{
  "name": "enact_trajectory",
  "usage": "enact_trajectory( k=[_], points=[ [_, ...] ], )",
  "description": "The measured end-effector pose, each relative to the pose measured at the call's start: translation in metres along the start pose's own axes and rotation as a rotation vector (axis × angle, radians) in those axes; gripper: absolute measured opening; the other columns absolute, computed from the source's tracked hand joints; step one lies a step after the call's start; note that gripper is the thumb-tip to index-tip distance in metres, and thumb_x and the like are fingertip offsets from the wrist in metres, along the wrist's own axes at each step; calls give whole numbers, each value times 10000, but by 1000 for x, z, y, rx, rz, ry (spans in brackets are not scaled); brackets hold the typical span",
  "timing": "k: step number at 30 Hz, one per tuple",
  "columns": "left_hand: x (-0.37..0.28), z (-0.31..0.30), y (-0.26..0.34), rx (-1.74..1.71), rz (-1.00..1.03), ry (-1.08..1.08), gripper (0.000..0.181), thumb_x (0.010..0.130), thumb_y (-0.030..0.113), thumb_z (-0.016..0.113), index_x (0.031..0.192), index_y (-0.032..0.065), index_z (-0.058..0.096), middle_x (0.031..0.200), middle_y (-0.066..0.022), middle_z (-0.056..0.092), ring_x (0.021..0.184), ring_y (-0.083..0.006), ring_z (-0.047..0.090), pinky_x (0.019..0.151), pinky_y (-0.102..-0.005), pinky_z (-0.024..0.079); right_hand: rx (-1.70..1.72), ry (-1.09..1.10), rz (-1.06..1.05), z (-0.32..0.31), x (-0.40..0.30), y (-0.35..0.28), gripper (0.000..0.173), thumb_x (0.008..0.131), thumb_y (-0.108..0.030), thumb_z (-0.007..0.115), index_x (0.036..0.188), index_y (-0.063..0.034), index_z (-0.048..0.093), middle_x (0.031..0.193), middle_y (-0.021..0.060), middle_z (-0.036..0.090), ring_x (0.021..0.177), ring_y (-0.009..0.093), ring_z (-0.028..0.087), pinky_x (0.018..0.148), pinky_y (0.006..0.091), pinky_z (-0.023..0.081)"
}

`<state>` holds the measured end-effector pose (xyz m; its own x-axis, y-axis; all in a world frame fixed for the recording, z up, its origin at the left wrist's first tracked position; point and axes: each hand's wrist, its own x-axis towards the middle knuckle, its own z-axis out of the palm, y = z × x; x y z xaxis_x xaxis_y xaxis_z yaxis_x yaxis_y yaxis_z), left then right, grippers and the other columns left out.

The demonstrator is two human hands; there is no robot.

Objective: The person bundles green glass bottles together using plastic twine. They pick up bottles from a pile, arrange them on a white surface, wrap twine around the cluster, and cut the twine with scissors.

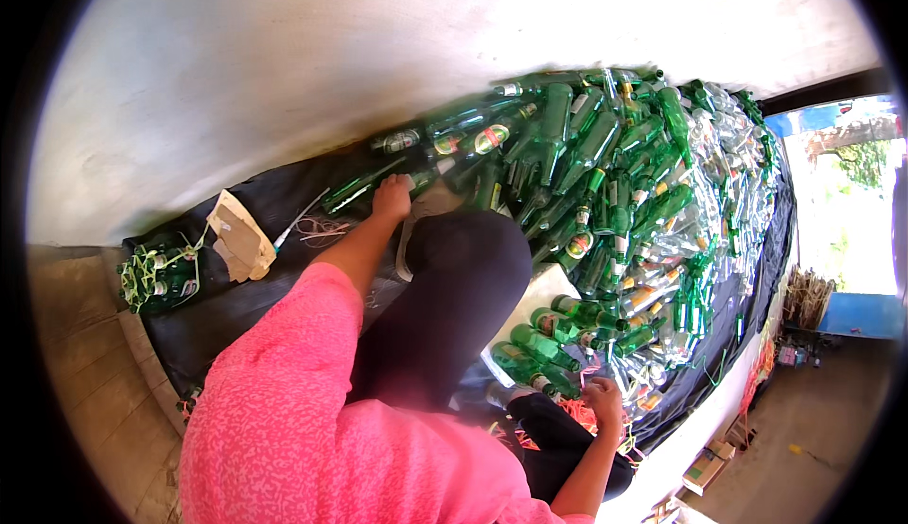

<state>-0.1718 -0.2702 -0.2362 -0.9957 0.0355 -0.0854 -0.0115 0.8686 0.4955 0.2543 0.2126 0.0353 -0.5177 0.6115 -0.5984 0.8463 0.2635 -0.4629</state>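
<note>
My left hand [392,199] is closed around a green glass bottle [349,196] lying on black plastic sheeting, beside several labelled green bottles [489,139]. My right hand [603,398] is lower right, its fingers curled at a thin pink plastic strap [589,370]. Next to it, several green bottles [526,345] lie side by side with their necks towards that hand. Orange-red strapping [576,412] lies below these bottles. My bent knee in dark trousers is between the two hands. Parts of both bottle groups are hidden by one another.
A large heap of green and clear bottles [638,162] lies along the pale wall [425,20]. At left are a strapped bundle of green bottles [157,279], torn cardboard [241,237] and a white stick-like tool [301,219]. A cardboard box [709,466] is at lower right.
</note>
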Motion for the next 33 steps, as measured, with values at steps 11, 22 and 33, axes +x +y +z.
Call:
enact_trajectory(
  k=[11, 22, 33],
  points=[
    [10, -9, 6, 125, -148, -273, 721, 664, 189, 856, 1304, 64, 547, 1311, -217, 561, 1241, -415, 583, 996, -502, 532, 25, -12, 15, -14, 3, 0, 340, 919, -97, 691, 1210, 74, 651, 945, 134, 760, 763, 190, 740, 633, 287, 572],
    [-53, -87, -18, -199, -94, -83, 758, 583, 266, 854, 1232, -17, 584, 1233, -267, 634, 1177, -453, 626, 1010, -481, 529, -4, 224, -118, -62, -31, -26, 379, 893, -60, 700, 1248, 70, 674, 874, 119, 749, 682, 156, 698, 609, 278, 545],
    [-15, -351, 344, -406, 589, 204, 653, 733, 213, 786, 1325, 46, 565, 1173, -198, 696, 1079, -359, 686, 946, -446, 530, 525, 147, -528, -136, -49, -148, 337, 976, -162, 676, 1239, 49, 673, 958, 87, 744, 832, 135, 705, 761, 267, 556]
  ],
)
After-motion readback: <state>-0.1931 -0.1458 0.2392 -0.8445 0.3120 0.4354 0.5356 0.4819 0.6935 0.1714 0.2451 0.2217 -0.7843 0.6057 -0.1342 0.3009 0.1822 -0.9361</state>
